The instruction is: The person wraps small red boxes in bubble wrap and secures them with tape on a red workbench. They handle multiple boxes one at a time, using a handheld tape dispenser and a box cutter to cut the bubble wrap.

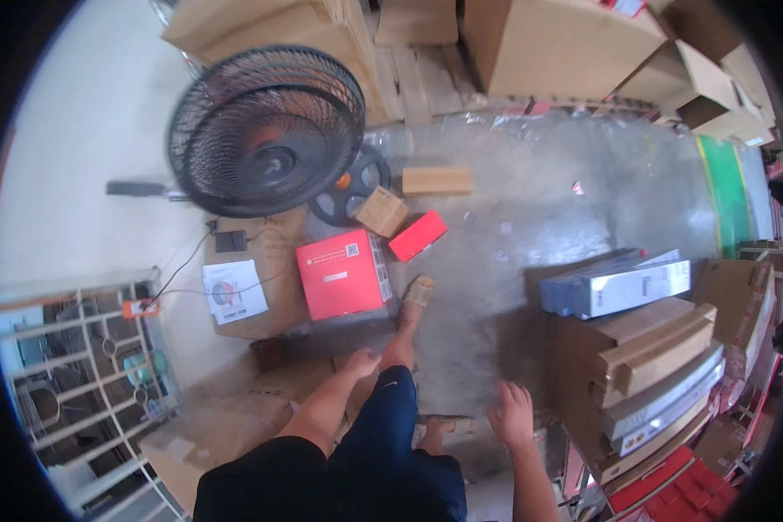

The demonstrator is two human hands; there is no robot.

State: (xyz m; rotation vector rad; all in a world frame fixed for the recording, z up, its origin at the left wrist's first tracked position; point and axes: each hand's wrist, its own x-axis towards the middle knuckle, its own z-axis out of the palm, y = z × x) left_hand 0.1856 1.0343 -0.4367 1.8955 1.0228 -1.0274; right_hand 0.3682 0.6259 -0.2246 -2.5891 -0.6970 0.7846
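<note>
My left hand (pixel 363 362) hangs beside my left knee, nearest to a red printed carton (pixel 344 277). It is small and blurred, and its fingers do not show clearly. Out to the right, my right hand (pixel 511 412) is held over the floor with fingers apart and nothing in it. Nearest to that hand is a stack of flat brown cartons (pixel 661 357). On top of the stack lie long white-and-blue boxes (pixel 633 287).
A black floor fan (pixel 270 139) stands at the far left. By it lie a small brown box (pixel 382 211), a small red box (pixel 418 236) and a long brown box (pixel 438 181). Large cartons (pixel 565 48) line the back. A white window grille (pixel 91 374) is at left.
</note>
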